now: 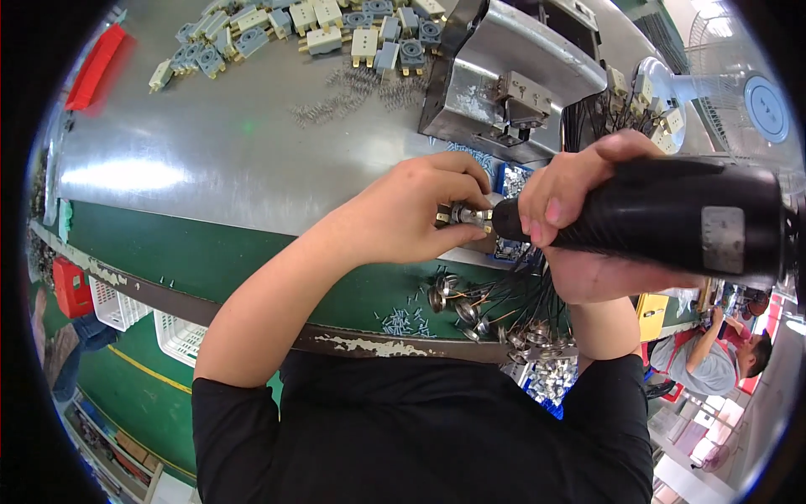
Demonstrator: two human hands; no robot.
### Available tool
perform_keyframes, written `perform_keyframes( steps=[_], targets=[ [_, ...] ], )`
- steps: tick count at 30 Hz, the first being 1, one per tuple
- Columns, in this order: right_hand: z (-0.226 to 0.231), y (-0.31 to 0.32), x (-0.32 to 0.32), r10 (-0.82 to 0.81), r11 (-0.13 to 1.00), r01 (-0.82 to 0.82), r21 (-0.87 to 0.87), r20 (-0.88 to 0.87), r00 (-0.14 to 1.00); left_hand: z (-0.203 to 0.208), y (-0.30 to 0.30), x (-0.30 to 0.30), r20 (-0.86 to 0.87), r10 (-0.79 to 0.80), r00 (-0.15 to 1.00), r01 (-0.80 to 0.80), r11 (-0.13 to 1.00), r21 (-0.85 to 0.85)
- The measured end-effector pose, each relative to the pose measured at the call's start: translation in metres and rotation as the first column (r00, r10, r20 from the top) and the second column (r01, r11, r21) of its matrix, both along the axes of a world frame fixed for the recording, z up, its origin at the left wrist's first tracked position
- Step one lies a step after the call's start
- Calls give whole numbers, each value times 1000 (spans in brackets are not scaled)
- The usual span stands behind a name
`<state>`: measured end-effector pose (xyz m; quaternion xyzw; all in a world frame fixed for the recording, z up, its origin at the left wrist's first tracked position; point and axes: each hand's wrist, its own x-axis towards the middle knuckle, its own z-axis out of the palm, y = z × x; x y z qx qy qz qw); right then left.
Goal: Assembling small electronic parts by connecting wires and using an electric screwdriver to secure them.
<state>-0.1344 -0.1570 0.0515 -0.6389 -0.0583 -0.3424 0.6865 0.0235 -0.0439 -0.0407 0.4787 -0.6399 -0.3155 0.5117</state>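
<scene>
My left hand (407,210) pinches a small component (468,215) with a shiny metal middle and brass-coloured terminals, just above the bench edge. Its fingers and thumb cover part of the piece. In my right hand (573,186) is a thick black electric screwdriver (663,217), held sideways with its tip end pointing left at the component. The two meet or nearly touch; the exact contact is hidden. Below my hands lie loose small screws (401,322) and several round metal parts with black wires (470,312).
Grey and cream switch-like blocks (327,38) and springs (336,99) lie at the back of the steel bench (227,151). A metal fixture (504,92) stands behind my hands. Blue trays of small metal parts (514,181) sit beside it. Another person (714,361) works at far right.
</scene>
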Motion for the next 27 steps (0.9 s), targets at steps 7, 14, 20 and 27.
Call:
perform_keyframes(
  steps=[7, 14, 20, 27],
  targets=[
    [41, -40, 11, -20, 996, 31, -87, 126, 992, 7, 0, -2, 12, 11, 1000, -12, 1000, 24],
    [44, -63, 41, -434, 899, 436, -46, 58, 899, 5, -1, -1, 9, -5, 1000, 5, 1000, 15],
    [40, -59, 54, -603, 798, 602, -36, -45, 797, 5, 0, 0, -3, -8, 1000, 8, 1000, 26],
    [37, -60, 55, -587, 809, 587, -8, -41, 809, 5, 0, 1, 2, -4, 1000, 4, 1000, 29]
  ],
)
